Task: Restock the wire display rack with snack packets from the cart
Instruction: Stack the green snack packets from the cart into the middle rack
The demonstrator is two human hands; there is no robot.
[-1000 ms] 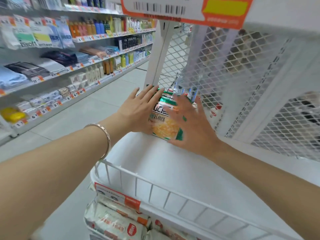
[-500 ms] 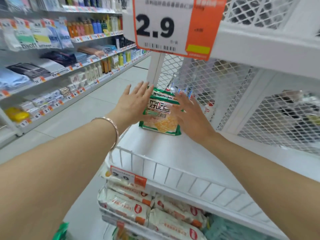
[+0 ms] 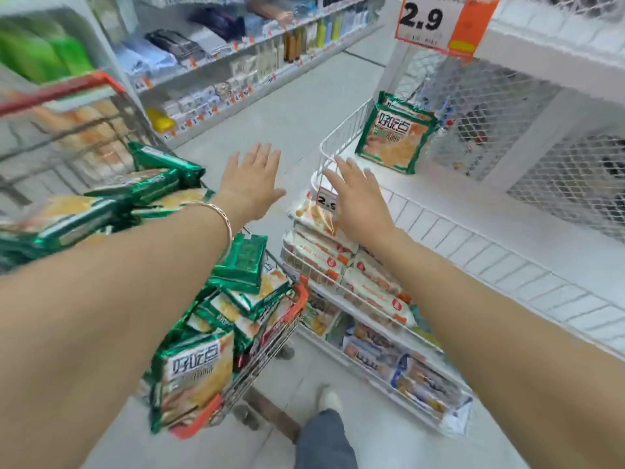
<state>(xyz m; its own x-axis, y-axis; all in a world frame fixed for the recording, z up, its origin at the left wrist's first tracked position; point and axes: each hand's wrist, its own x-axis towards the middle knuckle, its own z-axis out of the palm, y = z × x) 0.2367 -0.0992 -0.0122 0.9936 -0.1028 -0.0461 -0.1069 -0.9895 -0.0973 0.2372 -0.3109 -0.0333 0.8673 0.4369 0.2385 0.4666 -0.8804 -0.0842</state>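
A few green snack packets stand upright at the far left corner of the white wire rack shelf. My left hand hovers flat with fingers spread over the aisle floor, between the cart and the rack. Beside it, my right hand is also spread and holds nothing, in front of the shelf's left rim. On the left, the cart is heaped with several more green snack packets.
Lower rack tiers hold white and orange packets and blue packets. A 2.9 price sign hangs above the shelf. A mesh panel backs the rack. Store shelving lines the aisle's far side. My shoe is below.
Both hands have let go of the upright packets and pulled back toward me and to the left. My view has swung left and down, bringing the loaded cart into sight.
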